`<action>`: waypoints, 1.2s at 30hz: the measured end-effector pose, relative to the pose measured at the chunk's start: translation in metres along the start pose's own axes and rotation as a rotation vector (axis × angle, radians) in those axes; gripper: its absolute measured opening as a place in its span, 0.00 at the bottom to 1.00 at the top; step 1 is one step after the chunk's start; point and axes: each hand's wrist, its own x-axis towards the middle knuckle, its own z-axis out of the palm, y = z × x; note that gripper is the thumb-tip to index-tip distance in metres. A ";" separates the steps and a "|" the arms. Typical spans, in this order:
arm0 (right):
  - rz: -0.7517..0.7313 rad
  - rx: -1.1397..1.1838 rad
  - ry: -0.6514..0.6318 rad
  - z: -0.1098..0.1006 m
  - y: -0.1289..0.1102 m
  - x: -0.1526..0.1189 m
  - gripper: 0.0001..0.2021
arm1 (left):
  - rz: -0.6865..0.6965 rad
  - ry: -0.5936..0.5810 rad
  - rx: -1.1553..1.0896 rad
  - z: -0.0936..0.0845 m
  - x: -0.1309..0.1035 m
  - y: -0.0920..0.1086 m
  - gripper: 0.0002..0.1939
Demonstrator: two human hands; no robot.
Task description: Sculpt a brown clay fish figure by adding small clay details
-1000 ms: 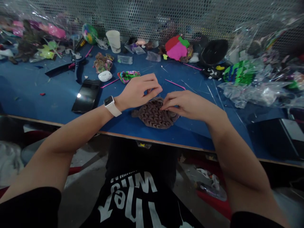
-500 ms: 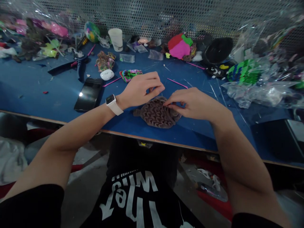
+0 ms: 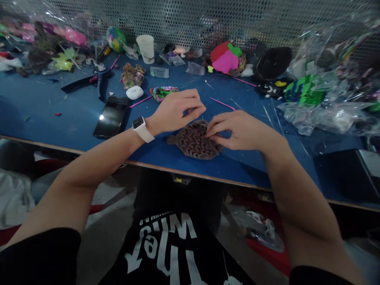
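Against the frame half a second back: your right hand (image 3: 243,130) has curled in, fingertips now bunched at the brown toy's (image 3: 194,141) right edge; your left hand (image 3: 175,110) has barely shifted.

Left to right. Upper left of the frame: clear plastic bags (image 3: 44,35) holding pink, green and dark pieces, contents blurred. Left of centre: a black phone (image 3: 111,116) lies flat on the blue table (image 3: 44,111), glossy, with a glare spot; just above it a small white oval case (image 3: 134,92). Top centre: a white paper cup (image 3: 147,48) stands upright; contents cannot be told.

Centre: your left hand, white watch (image 3: 141,128) on the wrist, hovers over the toy's upper edge, thumb and forefinger pinched together; whether they hold anything cannot be told. The brown toy lies flat near the table's front edge, centre of the frame: oval, matte, ridged in interlocking zigzag rows, with a small tail at its left end. Your right hand rests on the toy's right side, fingers closed, pinching its edge.

Right of frame: crinkled clear bags (image 3: 323,114), one holding a green-and-black striped piece (image 3: 303,90).
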 end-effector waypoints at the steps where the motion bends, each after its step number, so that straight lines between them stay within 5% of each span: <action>1: -0.004 0.004 0.002 0.001 0.000 0.000 0.15 | -0.005 -0.003 0.003 0.000 0.000 0.000 0.24; 11: 0.012 0.066 0.028 0.002 0.001 -0.001 0.15 | 0.003 -0.053 0.132 -0.006 0.001 0.001 0.22; 20: 0.071 0.078 0.049 0.005 0.001 -0.001 0.21 | -0.158 -0.289 0.414 -0.030 -0.001 -0.015 0.21; 28: 0.055 0.027 0.165 0.007 0.005 -0.003 0.14 | -0.309 -0.525 0.601 -0.044 -0.004 -0.016 0.22; 36: 0.137 -0.039 0.253 0.012 0.008 0.000 0.11 | -0.297 -0.385 0.610 -0.022 -0.011 -0.034 0.17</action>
